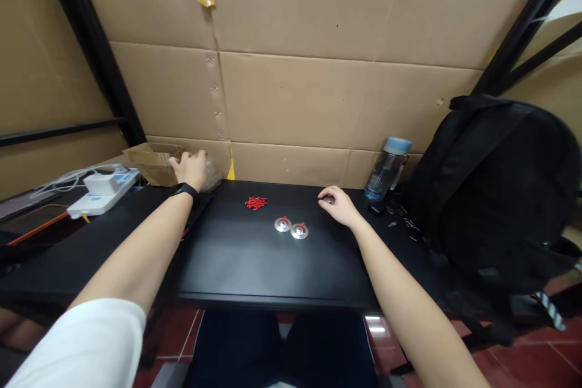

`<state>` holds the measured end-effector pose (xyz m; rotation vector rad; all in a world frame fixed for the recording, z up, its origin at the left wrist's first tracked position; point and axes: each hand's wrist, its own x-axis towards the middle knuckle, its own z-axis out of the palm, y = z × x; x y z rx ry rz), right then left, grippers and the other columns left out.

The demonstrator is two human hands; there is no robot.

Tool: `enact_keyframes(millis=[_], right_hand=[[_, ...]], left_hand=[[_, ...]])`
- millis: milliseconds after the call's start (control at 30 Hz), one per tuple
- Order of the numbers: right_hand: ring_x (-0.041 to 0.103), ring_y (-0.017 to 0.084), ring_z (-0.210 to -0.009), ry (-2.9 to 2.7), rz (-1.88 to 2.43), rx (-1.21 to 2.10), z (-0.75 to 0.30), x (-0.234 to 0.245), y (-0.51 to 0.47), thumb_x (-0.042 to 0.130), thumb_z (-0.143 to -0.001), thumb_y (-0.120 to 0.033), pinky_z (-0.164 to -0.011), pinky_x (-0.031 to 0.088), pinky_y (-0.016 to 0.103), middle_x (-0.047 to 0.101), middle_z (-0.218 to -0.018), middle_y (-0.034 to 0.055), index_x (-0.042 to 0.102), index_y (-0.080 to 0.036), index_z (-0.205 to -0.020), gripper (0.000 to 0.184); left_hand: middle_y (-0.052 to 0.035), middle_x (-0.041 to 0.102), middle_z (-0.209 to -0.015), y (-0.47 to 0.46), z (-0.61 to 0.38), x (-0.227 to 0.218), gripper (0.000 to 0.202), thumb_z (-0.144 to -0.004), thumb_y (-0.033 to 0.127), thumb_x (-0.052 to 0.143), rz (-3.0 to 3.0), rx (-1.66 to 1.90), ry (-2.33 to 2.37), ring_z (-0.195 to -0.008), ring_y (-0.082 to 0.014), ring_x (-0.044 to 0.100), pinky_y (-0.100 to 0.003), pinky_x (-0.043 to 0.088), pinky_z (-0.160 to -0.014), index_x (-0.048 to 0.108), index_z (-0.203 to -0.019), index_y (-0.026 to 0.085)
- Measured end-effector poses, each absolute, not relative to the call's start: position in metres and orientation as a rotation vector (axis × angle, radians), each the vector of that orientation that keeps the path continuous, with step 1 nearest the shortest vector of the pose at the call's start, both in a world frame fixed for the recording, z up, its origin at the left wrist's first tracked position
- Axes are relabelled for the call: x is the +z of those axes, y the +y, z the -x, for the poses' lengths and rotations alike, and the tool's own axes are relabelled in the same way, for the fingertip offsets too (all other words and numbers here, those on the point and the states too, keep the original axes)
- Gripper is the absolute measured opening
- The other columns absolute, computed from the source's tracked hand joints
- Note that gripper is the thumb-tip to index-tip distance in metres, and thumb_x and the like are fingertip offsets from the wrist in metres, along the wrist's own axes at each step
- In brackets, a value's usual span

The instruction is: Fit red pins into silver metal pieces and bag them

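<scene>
My left hand, with a black band at its wrist, reaches between an open cardboard box and a clear plastic bag. Its fingers are bent but apart, and I see nothing held in them. On the right, my right hand closes its fingers on a small metal disc at the tabletop, mostly covered by the fingers. Between the hands lie two silver domed discs, like finger cymbals, a left one and a right one, each with a red piece at its centre. Behind them sits a pile of small red pieces.
A clear water bottle with a blue lid stands right of my right hand, beside keys and a large black backpack. At left is a white power strip with cables. A cardboard wall closes off the black table's back.
</scene>
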<state>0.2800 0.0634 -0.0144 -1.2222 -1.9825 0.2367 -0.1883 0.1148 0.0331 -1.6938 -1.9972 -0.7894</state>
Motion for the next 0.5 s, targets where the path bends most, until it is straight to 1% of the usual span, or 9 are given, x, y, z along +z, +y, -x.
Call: enact_keyframes(millis=[100, 167, 233, 300, 367, 433, 500], right_hand=[[0.062, 0.024, -0.101, -1.982, 1.231, 0.237, -0.278, -0.015, 0.063, 0.068, -0.079, -0.022, -0.096, 0.046, 0.041, 0.066, -0.104, 0.0062, 0.073, -0.022, -0.09, 0.012], [0.062, 0.023, -0.099, -1.98, 1.249, 0.244, -0.276, -0.015, 0.062, 0.069, -0.079, -0.022, -0.095, 0.046, 0.04, 0.066, -0.103, 0.0063, 0.073, -0.021, -0.09, 0.011], [0.062, 0.023, -0.097, -1.982, 1.257, 0.254, -0.273, -0.015, 0.06, 0.069, -0.079, -0.021, -0.093, 0.046, 0.039, 0.066, -0.101, 0.0065, 0.073, -0.02, -0.089, 0.011], [0.062, 0.021, -0.094, -1.984, 1.251, 0.27, -0.271, -0.015, 0.057, 0.069, -0.079, -0.02, -0.09, 0.047, 0.037, 0.066, -0.1, 0.0062, 0.073, -0.02, -0.089, 0.011], [0.062, 0.019, -0.089, -1.987, 1.235, 0.291, -0.27, -0.013, 0.053, 0.069, -0.078, -0.019, -0.087, 0.048, 0.035, 0.066, -0.099, 0.0053, 0.074, -0.02, -0.089, 0.011], [0.061, 0.017, -0.082, -2.024, 1.197, 0.357, -0.269, -0.01, 0.048, 0.07, -0.08, -0.022, -0.081, 0.049, 0.032, 0.067, -0.095, 0.004, 0.074, -0.019, -0.089, 0.01], [0.061, 0.015, -0.074, -2.121, 1.133, 0.505, -0.266, -0.006, 0.041, 0.071, -0.083, -0.032, -0.072, 0.048, 0.029, 0.069, -0.088, 0.0024, 0.074, -0.019, -0.091, 0.015]], left_hand=[[-0.0163, 0.069, -0.116, 0.102, 0.143, 0.053, 0.034, -0.096, 0.02, 0.041, 1.809, -0.948, -1.747, -0.125, -0.0347, 0.046, -0.057, 0.019, -0.102, 0.059, -0.125, 0.021], [-0.0138, 0.069, -0.119, 0.09, 0.1, 0.057, 0.033, -0.096, 0.021, 0.043, 1.979, -0.961, -1.602, -0.127, -0.032, 0.047, -0.055, 0.018, -0.104, 0.058, -0.126, 0.023], [-0.0117, 0.07, -0.116, 0.079, 0.053, 0.048, 0.034, -0.095, 0.021, 0.048, 2.158, -0.961, -1.536, -0.125, -0.0302, 0.049, -0.052, 0.019, -0.104, 0.057, -0.127, 0.025], [-0.0098, 0.073, -0.108, 0.069, 0.01, 0.03, 0.032, -0.093, 0.021, 0.051, 2.325, -0.933, -1.511, -0.119, -0.0285, 0.054, -0.049, 0.023, -0.102, 0.058, -0.124, 0.025], [-0.0094, 0.074, -0.101, 0.065, -0.022, 0.01, 0.03, -0.092, 0.02, 0.052, 2.466, -0.826, -1.465, -0.113, -0.0283, 0.058, -0.049, 0.025, -0.099, 0.059, -0.121, 0.025], [-0.0093, 0.075, -0.096, 0.065, -0.04, -0.004, 0.031, -0.09, 0.021, 0.054, 2.564, -0.739, -1.429, -0.11, -0.029, 0.061, -0.048, 0.027, -0.098, 0.059, -0.121, 0.024], [-0.0081, 0.076, -0.097, 0.066, -0.043, -0.008, 0.031, -0.091, 0.025, 0.055, 2.632, -0.762, -1.432, -0.108, -0.0287, 0.064, -0.047, 0.029, -0.097, 0.059, -0.122, 0.025]])
